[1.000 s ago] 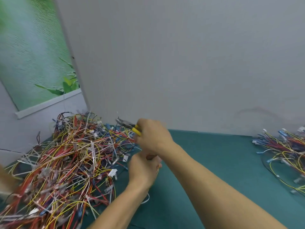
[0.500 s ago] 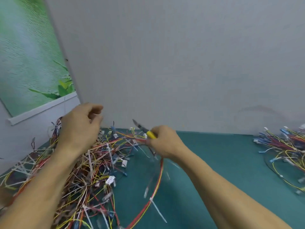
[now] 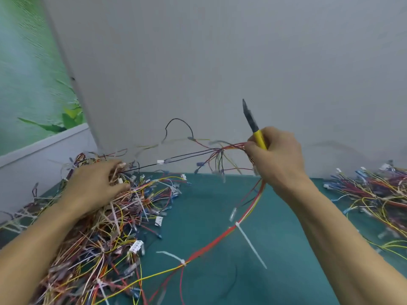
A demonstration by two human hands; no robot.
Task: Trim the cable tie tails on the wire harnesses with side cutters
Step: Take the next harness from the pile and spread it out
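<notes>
1. Where the far left wall carries a green leafy poster (image 3: 33,84), a plain grey panel (image 3: 220,62) stands beside it and fills the background.
2. Below the poster, a big wire pile (image 3: 88,238) of red, yellow, white and black strands, with white plugs and untrimmed ties among them, covers the left part of the green tabletop (image 3: 209,205).
3. The left hand (image 3: 94,186) lies palm down on top of that pile, its fingers curled into it and gripping a few strands. A thin black wire (image 3: 187,156) runs taut from its fingertips up and to the right.
4. In the middle, a red and yellow harness (image 3: 211,242) hangs from the right hand and curves down onto the tabletop, its lower end running toward the bottom edge beside the pile.
5. Two white cable ties sit on this harness. The lower tie tail (image 3: 170,256) points left, and the upper tie tail (image 3: 251,245) sticks out long toward the lower right; both are uncut.
6. The harness's upper end fans into loose leads with small plugs, blurred, in the air between the hands.
7. The right hand (image 3: 275,155) is raised above the tabletop, its fist wrapped round the yellow handles of the side cutters (image 3: 253,126) and clutching the harness bunch as well. The dark blades point up and slightly left against the panel and look pressed together.
8. At the far right, a second pile (image 3: 374,194) of harnesses lies well apart from both hands.
</notes>
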